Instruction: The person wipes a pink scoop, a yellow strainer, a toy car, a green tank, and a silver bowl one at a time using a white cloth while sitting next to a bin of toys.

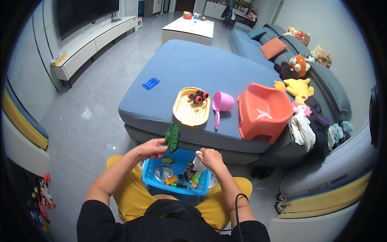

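Observation:
My left hand (153, 148) grips a green toy tank (173, 137) by its side, with the track and its wheels turned towards the right. A crumpled white cloth or tissue (198, 163) hangs from my right hand (210, 158). Both hands are above a blue plastic bin (145, 178) between my knees. Inside it lie a clear round plastic piece (163, 172), an orange toy block (171, 179), a yellow toy (167, 160), a green and red toy (194, 181) and several small dark toy pieces.
Beyond the bin is a blue padded sofa section (187, 63). On it rest a yellow perforated tray (178, 116) holding a black-and-red toy (198, 96), a pink dipper (224, 102), a red plastic child's chair (263, 106) and blue plastic pieces (151, 83). Clothes (303, 130) lie at right.

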`<state>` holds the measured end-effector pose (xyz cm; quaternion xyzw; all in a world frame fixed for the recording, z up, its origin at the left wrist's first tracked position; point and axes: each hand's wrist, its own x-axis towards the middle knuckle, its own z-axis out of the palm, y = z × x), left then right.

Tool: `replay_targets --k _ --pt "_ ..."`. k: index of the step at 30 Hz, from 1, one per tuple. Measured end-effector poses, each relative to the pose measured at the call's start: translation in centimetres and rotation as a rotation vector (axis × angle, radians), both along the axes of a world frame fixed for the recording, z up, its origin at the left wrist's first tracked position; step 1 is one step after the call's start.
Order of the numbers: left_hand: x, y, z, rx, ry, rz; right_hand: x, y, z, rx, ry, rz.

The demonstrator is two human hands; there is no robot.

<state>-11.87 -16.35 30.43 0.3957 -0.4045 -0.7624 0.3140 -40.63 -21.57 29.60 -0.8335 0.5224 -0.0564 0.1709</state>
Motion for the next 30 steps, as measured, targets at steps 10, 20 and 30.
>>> replay_targets --k 10,20,30 --pt "-2.1 -1.6 -1.1 -0.096 0.124 0.008 1.2 -2.5 0.6 0.516 -0.728 -0.143" --pt "-4.2 -2.3 -1.5 -0.103 0.076 0.014 0.3 -1.1 5.4 1.08 -1.474 0.102" --pt "-6.7 -3.2 -0.8 -0.165 -0.278 0.117 1.5 -1.0 4.6 -0.14 -0.678 0.122"
